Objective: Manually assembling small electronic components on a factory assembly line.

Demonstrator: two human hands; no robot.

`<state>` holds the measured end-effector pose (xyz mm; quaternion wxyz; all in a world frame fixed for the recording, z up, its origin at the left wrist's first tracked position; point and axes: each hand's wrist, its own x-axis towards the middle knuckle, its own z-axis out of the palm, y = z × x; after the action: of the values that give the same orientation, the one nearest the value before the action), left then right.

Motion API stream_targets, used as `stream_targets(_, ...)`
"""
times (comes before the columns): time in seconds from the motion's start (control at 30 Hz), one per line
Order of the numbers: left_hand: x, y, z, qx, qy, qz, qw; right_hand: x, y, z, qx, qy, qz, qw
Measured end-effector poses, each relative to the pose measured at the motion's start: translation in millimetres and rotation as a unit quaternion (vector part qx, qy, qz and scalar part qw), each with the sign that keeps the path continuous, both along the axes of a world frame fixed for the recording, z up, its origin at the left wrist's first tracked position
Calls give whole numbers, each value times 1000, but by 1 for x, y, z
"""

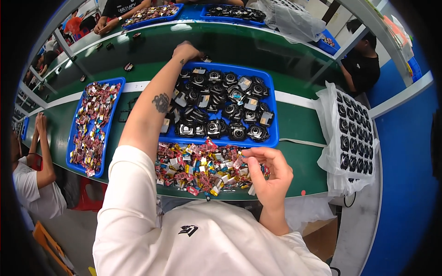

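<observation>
Green bench point(304, 172) | small-parts pile point(198, 168) | left of right hand point(275, 177)

- Left arm point(154, 110): extended forward and away from the torso, nearly straight at the elbow; the forearm is bare and bears dark tattoos, a large one at mid-length and a small one near the wrist.
- Left wrist point(179, 60): flexed, the hand directed toward the right.
- Left hand point(187, 49): back uppermost; the fingertips are largely hidden, so their closure cannot be determined.
- Right arm point(275, 220): bent and held close to the body, the forearm strongly foreshortened and rising toward the hand.
- Right hand point(275, 174): loosely curved, palm turned inward to the left; thumb raised, index finger reaching leftward above it, the remaining fingers bent, a gap visible between thumb and fingers.
</observation>
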<state>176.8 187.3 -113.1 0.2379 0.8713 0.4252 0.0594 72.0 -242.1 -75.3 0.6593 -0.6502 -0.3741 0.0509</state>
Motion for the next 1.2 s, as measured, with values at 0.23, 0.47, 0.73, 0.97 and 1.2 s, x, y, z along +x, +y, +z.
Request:
stream_targets(0.23,-83,-97,79,82,-162,-205,962,3,6,-9,-13,-37,20,999)
stream_targets(0.47,-206,-227,74,89,-164,-381,905,0,21,-7,-53,-106,16,993)
stream_targets(0.73,-219,-242,49,140,-243,-359,890,0,25,-7,-72,-203,48,975)
stream_targets(0.97,-231,-249,53,74,-328,-324,884,0,35,-7,-107,-242,83,961)
stream_targets(1.2,-253,-258,45,-56,-390,-241,887,-2,33,-3,-69,-194,145,968)
